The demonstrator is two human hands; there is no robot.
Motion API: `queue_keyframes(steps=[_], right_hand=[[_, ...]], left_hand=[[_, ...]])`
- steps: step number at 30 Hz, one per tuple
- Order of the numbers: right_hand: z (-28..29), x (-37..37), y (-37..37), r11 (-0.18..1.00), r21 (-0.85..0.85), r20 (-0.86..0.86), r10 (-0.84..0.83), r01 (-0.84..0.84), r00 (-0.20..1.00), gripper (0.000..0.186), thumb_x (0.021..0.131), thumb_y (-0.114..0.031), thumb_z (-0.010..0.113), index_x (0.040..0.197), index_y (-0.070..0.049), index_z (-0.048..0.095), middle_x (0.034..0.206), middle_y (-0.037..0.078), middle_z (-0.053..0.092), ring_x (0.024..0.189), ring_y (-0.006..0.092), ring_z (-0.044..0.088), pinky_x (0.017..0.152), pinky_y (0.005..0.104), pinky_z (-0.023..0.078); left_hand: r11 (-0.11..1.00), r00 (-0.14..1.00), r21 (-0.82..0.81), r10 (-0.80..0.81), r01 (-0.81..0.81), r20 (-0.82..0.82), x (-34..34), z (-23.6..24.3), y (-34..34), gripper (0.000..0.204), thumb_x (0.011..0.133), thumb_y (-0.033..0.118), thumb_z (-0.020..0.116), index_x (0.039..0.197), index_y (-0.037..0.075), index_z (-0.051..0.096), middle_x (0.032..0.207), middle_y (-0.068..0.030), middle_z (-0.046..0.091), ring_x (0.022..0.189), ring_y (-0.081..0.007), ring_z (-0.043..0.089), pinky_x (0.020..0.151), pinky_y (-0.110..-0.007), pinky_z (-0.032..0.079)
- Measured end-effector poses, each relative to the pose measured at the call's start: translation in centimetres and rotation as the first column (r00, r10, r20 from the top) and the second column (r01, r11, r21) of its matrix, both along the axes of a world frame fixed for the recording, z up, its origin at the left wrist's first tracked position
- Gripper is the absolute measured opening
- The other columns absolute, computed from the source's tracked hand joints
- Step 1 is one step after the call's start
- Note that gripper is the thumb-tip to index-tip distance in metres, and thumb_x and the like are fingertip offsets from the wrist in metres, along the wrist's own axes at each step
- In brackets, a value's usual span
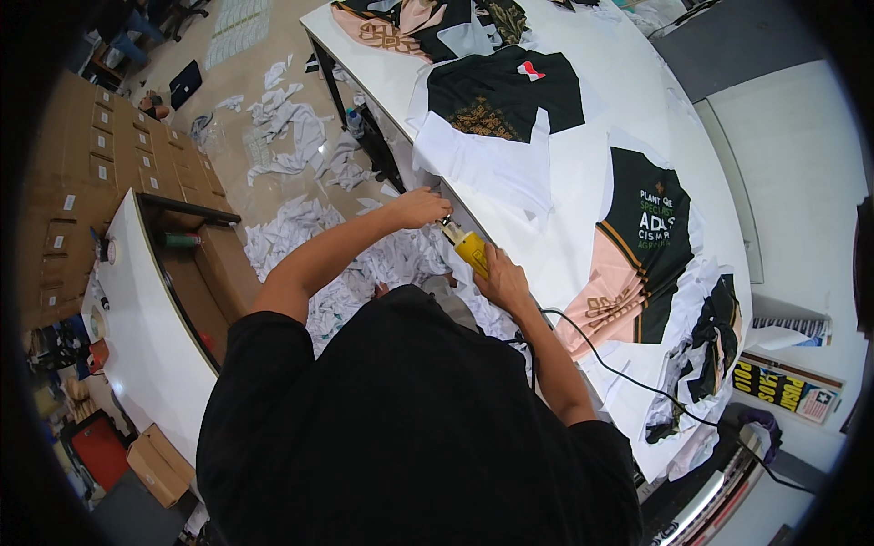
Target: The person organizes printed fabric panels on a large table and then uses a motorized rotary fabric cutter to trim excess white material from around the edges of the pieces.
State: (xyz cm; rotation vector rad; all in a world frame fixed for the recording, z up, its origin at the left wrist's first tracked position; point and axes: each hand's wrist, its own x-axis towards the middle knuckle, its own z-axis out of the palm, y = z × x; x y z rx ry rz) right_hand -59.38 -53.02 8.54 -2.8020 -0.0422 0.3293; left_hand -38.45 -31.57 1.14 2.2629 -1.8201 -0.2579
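My right hand (501, 278) grips a yellow corded power tool (470, 247) at the near edge of the white worktable (555, 246). My left hand (421, 206) is closed at the tool's metal front; what its fingers hold is unclear. A white sheet (473, 168) hangs over the edge just beyond, under a dark green fabric panel (501, 86) with orange print and a red-and-white patch. To the right lies a green and peach printed panel (637, 246) on white backing. The black cord (592, 350) trails across the table to the lower right.
White scraps (323, 255) cover the floor below me. At left stand stacked cardboard boxes (109, 155) and a white counter (137, 318) with an open compartment. More fabric lies at the table's far end (419, 27) and right (706, 346). A person's legs (137, 41) show at upper left.
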Motion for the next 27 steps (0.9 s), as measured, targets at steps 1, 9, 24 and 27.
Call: queue_keyframes(steps=[1,9,24,27], right_hand=[[0.04,0.0,0.0,1.0,-0.004,-0.004,0.003,-0.003,1.0,0.056,0.088,-0.03,0.07,0.13,-0.002,0.046,0.103,0.021,0.065,0.089,0.0403,0.07,0.067,0.0504,0.057],[0.0,-0.05,0.0,1.0,0.021,-0.011,-0.012,0.013,1.0,0.055,0.089,-0.031,0.069,0.129,-0.002,0.046,0.103,0.022,0.065,0.09,0.041,0.07,0.069,0.0509,0.057],[0.05,-0.02,-0.11,1.0,0.008,0.012,0.005,-0.005,1.0,0.057,0.089,-0.031,0.069,0.131,0.0,0.046,0.102,0.022,0.065,0.084,0.0416,0.07,0.067,0.05,0.058],[0.15,0.03,-0.05,1.0,0.014,-0.008,-0.009,0.01,1.0,0.058,0.089,-0.031,0.069,0.132,0.0,0.045,0.103,0.022,0.065,0.085,0.0415,0.069,0.067,0.0502,0.058]], left_hand=[[1.0,1.0,0.013,0.0,0.0,-0.009,-0.08,-0.04,0.03,0.027,0.086,0.013,0.065,0.113,0.011,0.07,0.109,-0.0022,0.067,0.107,-0.0242,0.065,0.087,-0.044,0.047],[0.999,0.999,0.048,-0.008,0.009,-0.036,0.12,0.6,-0.57,0.027,0.084,0.009,0.066,0.111,0.009,0.071,0.105,-0.0045,0.068,0.107,-0.0253,0.065,0.086,-0.043,0.048],[0.999,1.0,0.05,-0.018,0.018,0.005,0.2,0.01,-0.41,0.031,0.084,0.015,0.069,0.115,0.01,0.07,0.108,-0.0027,0.069,0.106,-0.0242,0.066,0.087,-0.043,0.047],[0.998,0.999,0.048,-0.039,0.039,0.005,0.49,0.16,-0.53,0.03,0.083,0.015,0.071,0.113,0.011,0.071,0.106,-0.0031,0.069,0.105,-0.0249,0.066,0.086,-0.043,0.047]])
